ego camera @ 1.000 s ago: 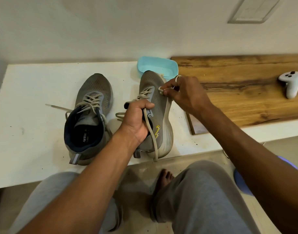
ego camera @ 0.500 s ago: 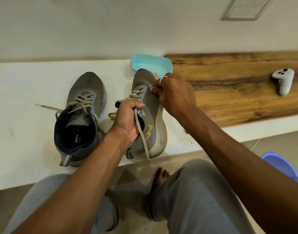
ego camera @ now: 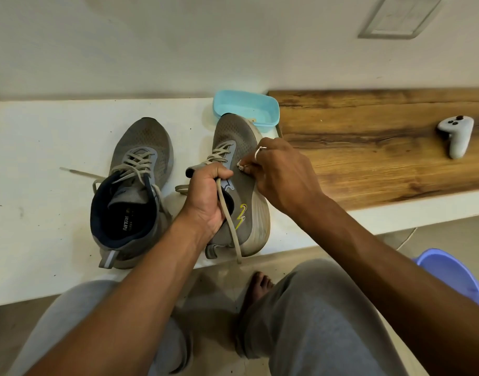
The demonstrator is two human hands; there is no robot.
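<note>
- Shoe [ego camera: 246, 204]: grey, yellow mark on its side, on the white table [ego camera: 43, 164] at the near edge. Toe points to the wall; heel toward the person. It is tilted, with the pale sole edge turned to the right.
- Left hand [ego camera: 205, 196]: fingers curled tight round the tongue and collar of the shoe, thumb side up. It grips the shoe from the left.
- Lace [ego camera: 229, 221]: one loose end runs out from under the left hand, down the shoe's side and past the table edge.
- Right hand [ego camera: 281, 175]: comes in from the right, fingertips bunched together and pinching a small white wad [ego camera: 240, 166]. What the wad is made of cannot be told.
- The wad touches the shoe's side just below the lace eyelets, beside the left hand's knuckles.
- Ring [ego camera: 260, 151] on one right-hand finger.
- Second shoe [ego camera: 143, 158]: upright on the table, just left of the held one, laced, opening toward the camera.
- Blue tub [ego camera: 246, 104]: open, behind the held shoe's toe, near the wall.
- Wood board [ego camera: 368, 147]: on the right part of the table. A white controller [ego camera: 456, 137] lies on it, well apart from the hands.
- Below the table: grey trouser legs, a bare foot [ego camera: 257, 283] on the floor and a purple basin [ego camera: 450, 272] at right.
</note>
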